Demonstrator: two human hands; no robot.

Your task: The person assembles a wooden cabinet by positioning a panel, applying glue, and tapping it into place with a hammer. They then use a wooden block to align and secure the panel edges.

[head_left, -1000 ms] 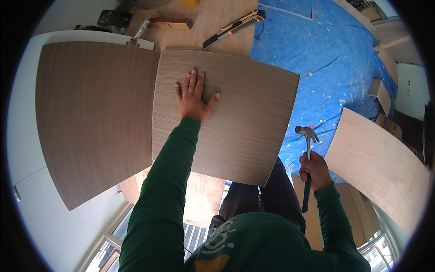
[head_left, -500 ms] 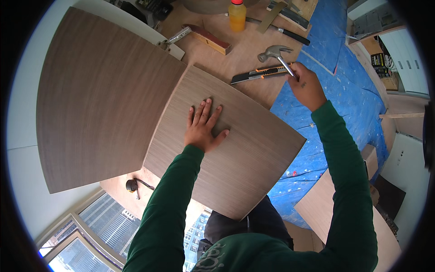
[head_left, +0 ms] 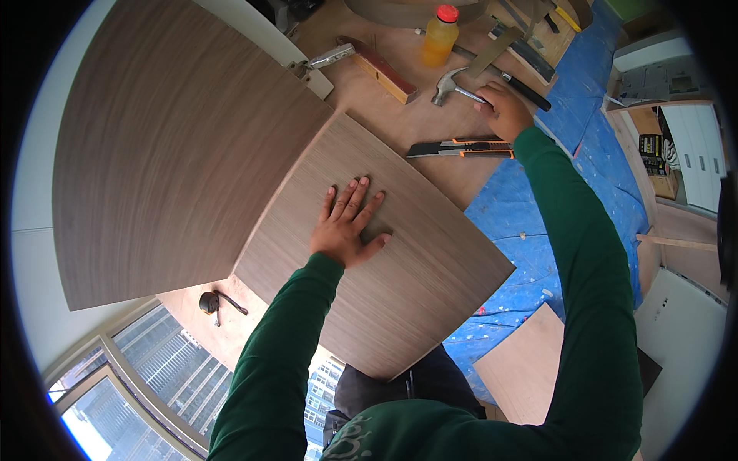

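The right hand [head_left: 505, 110] is closed round the handle of a hammer [head_left: 453, 84], whose steel head points toward ten o'clock over the plywood floor [head_left: 400, 127]. An orange-and-black utility knife [head_left: 461, 147] lies just at six o'clock of that hand. The left hand [head_left: 346, 227] presses flat, fingers spread, on the smaller wood-grain panel [head_left: 384, 269]. A yellow bottle [head_left: 440, 37] stands at eleven o'clock of the hammer.
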